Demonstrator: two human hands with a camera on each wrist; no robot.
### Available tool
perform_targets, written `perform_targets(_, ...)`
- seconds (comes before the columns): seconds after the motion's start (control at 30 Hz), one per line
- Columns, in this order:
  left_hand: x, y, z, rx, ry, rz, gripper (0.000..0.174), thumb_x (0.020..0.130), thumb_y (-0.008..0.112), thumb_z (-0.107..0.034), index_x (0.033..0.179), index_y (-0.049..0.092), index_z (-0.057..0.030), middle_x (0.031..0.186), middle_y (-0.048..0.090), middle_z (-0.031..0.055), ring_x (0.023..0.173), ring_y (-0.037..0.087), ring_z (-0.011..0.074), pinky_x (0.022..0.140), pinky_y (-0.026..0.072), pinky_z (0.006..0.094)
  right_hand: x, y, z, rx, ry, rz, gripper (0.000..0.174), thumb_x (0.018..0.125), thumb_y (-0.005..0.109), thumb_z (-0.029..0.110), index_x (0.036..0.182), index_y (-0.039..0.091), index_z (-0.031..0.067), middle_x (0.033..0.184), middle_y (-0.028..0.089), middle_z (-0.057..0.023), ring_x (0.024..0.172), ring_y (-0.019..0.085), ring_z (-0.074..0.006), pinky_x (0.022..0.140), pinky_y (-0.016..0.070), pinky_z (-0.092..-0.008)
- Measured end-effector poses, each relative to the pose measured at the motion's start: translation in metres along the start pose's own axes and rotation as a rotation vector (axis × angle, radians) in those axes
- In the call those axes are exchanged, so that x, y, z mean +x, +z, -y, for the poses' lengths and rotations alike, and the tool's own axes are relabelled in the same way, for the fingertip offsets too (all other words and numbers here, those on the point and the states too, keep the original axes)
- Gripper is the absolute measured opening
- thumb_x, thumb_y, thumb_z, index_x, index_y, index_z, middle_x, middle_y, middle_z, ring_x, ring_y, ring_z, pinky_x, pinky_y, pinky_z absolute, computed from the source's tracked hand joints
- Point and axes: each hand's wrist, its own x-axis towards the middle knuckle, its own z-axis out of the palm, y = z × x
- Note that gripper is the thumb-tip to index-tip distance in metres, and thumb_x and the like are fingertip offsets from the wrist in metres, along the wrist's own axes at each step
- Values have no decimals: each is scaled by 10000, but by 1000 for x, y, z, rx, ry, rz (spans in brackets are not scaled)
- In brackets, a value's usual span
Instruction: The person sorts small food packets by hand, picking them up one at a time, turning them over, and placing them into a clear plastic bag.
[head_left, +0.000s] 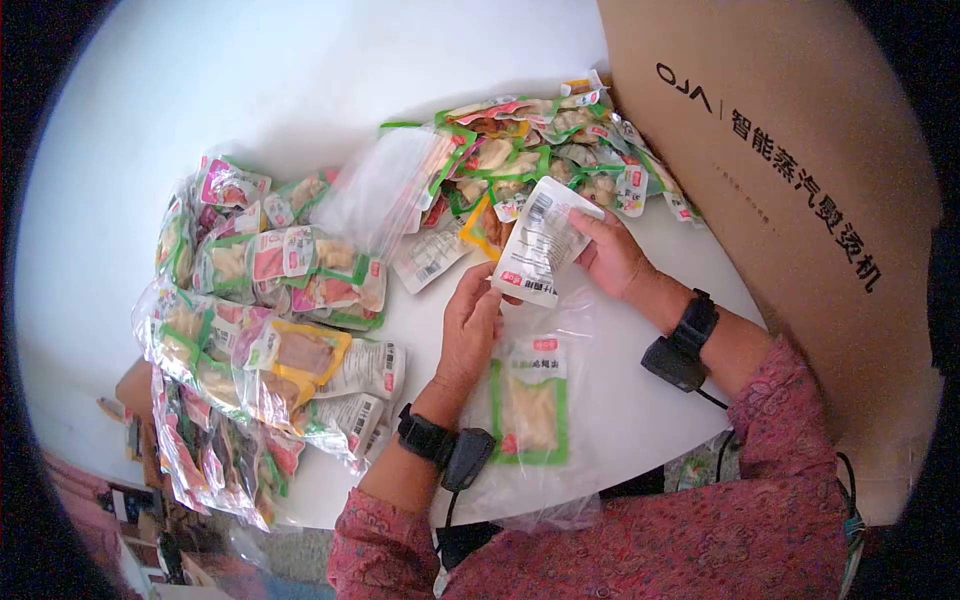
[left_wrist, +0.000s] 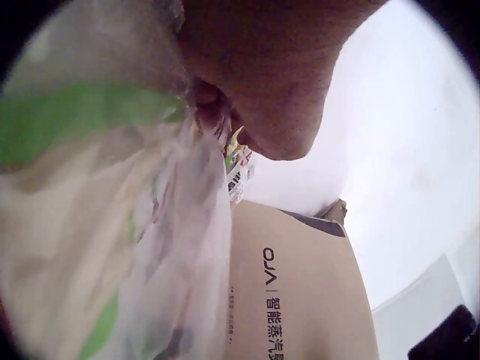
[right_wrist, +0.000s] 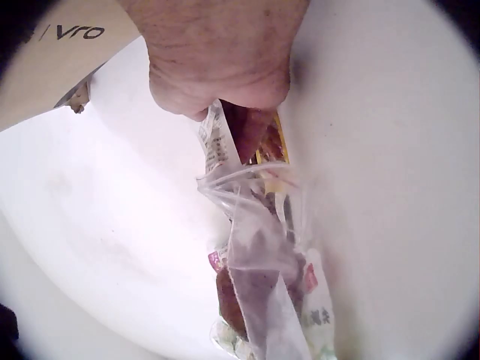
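Both hands hold a white printed food pouch (head_left: pixel 541 240), its text side facing up, over the middle of the table. My left hand (head_left: pixel 468 325) grips its lower left corner, and my right hand (head_left: pixel 612 255) pinches the upper right edge with the thumb on top. Just below them lies a clear plastic bag (head_left: pixel 575 350) with a green-edged pouch (head_left: pixel 530 410) inside. In the right wrist view the white pouch (right_wrist: pixel 217 142) shows edge-on under the hand, beside a yellow-edged pouch (right_wrist: pixel 271 142). The left wrist view has clear plastic (left_wrist: pixel 187 225) close up beside the hand.
Packed bags of food pouches (head_left: pixel 270 350) are piled along the left of the white table (head_left: pixel 640 400). Another heap of pouches (head_left: pixel 560 140) lies at the back, next to a stack of clear bags (head_left: pixel 385 190). A large cardboard box (head_left: pixel 800 120) stands along the right side.
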Motion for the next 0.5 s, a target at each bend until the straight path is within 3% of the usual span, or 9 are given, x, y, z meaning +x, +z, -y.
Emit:
perform_targets(0.17, 5, 7, 12, -59, 64, -17, 203, 853, 474, -62, 1047, 434, -21, 896, 561, 42, 793, 514, 82, 710, 416, 219, 0, 1, 0, 42, -10, 30, 339, 851, 485, 178, 1156, 438, 37, 1075, 548, -84, 989, 537, -186, 858, 434, -341)
perform_targets(0.23, 8, 8, 18, -64, 185, -31, 168, 854, 504, -132, 1009, 466, -79, 790, 553, -9, 554, 411, 17, 457, 319, 160, 1, -1, -2, 36, -9, 4, 339, 851, 485, 181, 1155, 439, 37, 1074, 549, -85, 985, 539, -188, 855, 437, -343)
perform_targets(0.47, 5, 7, 13, -62, 161, -14, 168, 857, 492, -120, 1017, 459, -82, 807, 551, -11, 550, 406, 13, 444, 319, 154, 2, 0, -3, 8, -16, -49, 339, 858, 478, 194, 1154, 433, 36, 1068, 550, -89, 966, 550, -192, 832, 456, -347)
perform_targets(0.5, 4, 7, 14, -66, 118, -34, 161, 861, 476, -88, 1017, 458, -57, 832, 556, 5, 639, 451, 35, 524, 364, 171, 3, -2, -4, 9, -16, -50, 339, 858, 478, 194, 1154, 433, 36, 1068, 550, -89, 966, 550, -192, 832, 456, -347)
